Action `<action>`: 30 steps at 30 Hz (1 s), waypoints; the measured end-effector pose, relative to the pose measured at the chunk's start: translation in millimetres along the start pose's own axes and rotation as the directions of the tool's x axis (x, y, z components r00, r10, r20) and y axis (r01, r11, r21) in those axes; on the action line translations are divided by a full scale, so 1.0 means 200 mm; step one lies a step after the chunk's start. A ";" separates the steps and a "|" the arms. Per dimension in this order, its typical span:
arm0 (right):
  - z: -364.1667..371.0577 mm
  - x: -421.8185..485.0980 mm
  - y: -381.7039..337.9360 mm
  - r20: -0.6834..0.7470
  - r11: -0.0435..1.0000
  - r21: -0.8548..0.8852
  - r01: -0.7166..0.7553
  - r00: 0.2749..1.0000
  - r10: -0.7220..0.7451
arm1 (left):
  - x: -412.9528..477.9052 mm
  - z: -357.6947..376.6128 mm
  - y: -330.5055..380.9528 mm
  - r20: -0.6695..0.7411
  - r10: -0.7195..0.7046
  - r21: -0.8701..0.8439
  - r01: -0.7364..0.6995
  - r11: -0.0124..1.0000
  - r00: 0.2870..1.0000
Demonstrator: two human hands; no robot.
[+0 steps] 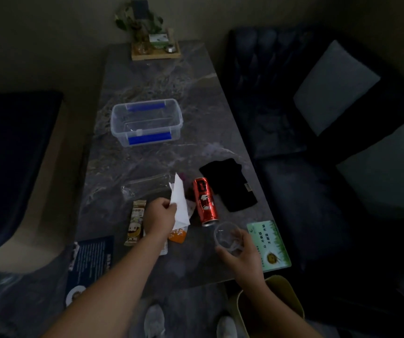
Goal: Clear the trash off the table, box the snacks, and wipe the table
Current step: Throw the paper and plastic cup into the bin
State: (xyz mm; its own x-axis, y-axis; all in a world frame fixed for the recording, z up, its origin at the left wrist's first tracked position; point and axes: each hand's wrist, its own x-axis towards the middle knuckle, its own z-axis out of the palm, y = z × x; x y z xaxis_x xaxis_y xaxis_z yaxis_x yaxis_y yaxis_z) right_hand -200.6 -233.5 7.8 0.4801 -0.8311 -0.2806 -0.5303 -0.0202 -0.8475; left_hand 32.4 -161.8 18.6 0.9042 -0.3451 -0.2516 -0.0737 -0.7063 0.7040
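Observation:
My left hand [160, 217] pinches a white crumpled tissue [180, 203] above the near middle of the dark marble table [147, 76]. My right hand [241, 250] holds a clear plastic cup [226, 236] near the table's front right. A red drink can [205, 202] lies on its side between the two hands. A brown snack bar [135, 223] lies left of my left hand, and an orange packet [177, 235] sits partly under the tissue. A clear storage box [146, 121] with blue latches stands open farther back. A black cloth [229, 184] lies right of the can.
A clear plastic wrapper [145, 186] lies behind my left hand. A green card [269, 245] and a blue leaflet [89, 262] lie at the front corners. A yellow bin [284, 296] stands on the floor front right. A wooden tray [156, 48] holds a plant at the far end. Dark sofas flank the table.

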 end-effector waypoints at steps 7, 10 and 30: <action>-0.08 -0.01 0.01 0.009 0.999 -0.006 0.054 0.998 -0.054 | -0.16 -0.07 -0.03 -0.036 0.058 -0.008 -0.058 0.998 0.998; -0.12 -0.02 0.02 0.033 0.997 0.000 0.081 0.996 -0.081 | -0.26 -0.09 -0.01 -0.053 0.073 -0.003 -0.073 0.997 0.996; -0.41 -0.69 0.31 -0.308 0.969 0.107 -0.222 0.919 0.245 | -0.91 0.16 -0.07 0.474 0.268 0.027 -0.318 0.948 0.839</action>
State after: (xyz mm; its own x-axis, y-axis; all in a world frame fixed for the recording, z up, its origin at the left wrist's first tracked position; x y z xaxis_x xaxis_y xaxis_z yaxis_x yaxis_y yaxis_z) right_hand -357.3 -166.1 30.4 0.0962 -0.9402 -0.3269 -0.5457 0.2248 -0.8072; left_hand -145.7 -109.4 33.5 0.5394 -0.7714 -0.3375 -0.3685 -0.5767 0.7291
